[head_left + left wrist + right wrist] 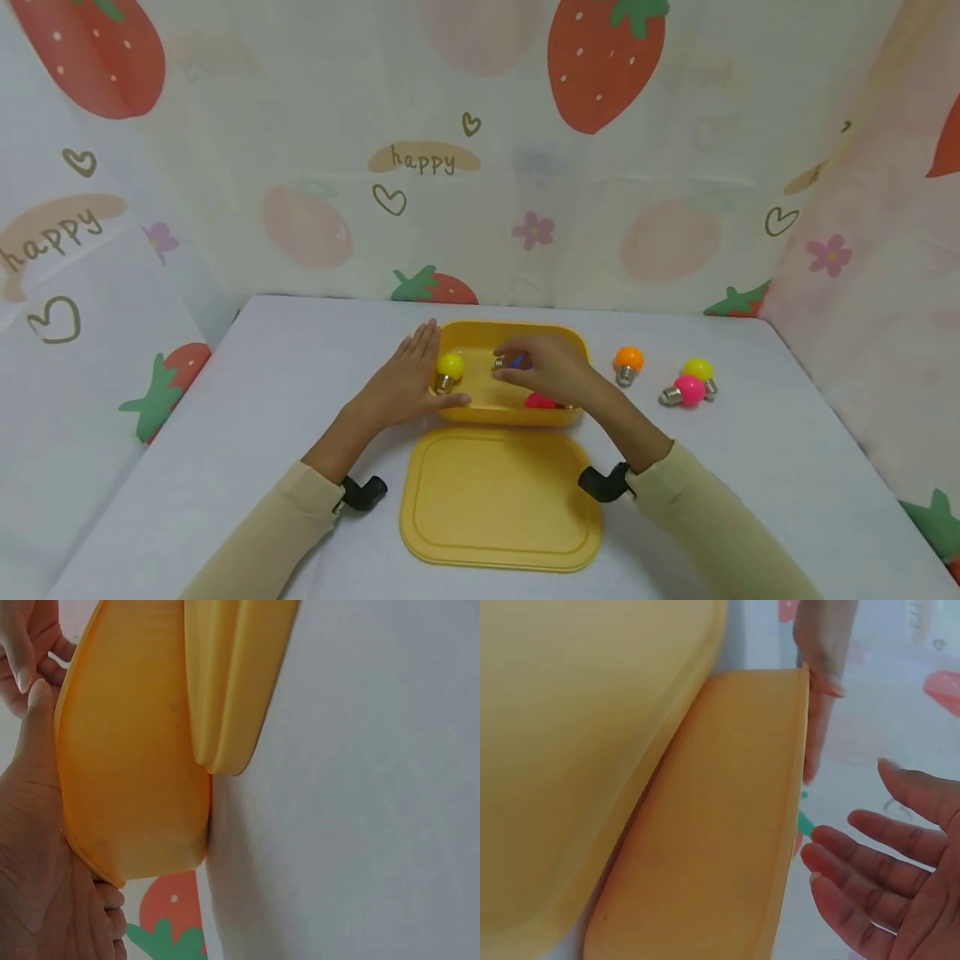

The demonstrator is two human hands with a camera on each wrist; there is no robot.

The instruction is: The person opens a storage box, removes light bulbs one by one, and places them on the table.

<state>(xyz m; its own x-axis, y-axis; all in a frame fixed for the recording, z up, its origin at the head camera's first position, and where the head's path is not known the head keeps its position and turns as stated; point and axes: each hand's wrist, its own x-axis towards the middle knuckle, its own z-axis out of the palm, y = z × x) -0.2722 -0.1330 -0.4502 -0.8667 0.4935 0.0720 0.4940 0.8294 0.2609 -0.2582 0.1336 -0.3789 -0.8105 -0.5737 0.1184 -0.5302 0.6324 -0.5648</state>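
My left hand (405, 379) rests against the left end of the yellow plastic box (480, 333), its fingers straight along that end and its thumb over the near rim. Above the box's interior is my right hand (551, 367), with thumb and fingers apart and nothing between them in the right wrist view. Just beneath its fingertips in the head view lies a blue light bulb (517, 362), partly hidden by the hand. A yellow bulb (451, 366) lies at the box's left end, and a red bulb (540, 401) shows by the near wall.
The flat yellow lid (501, 500) lies on the white table right in front of the box. To the box's right are an orange bulb (628, 360), a pink bulb (689, 390) and another yellow bulb (698, 368). A strawberry-patterned cloth (337, 100) surrounds the table.
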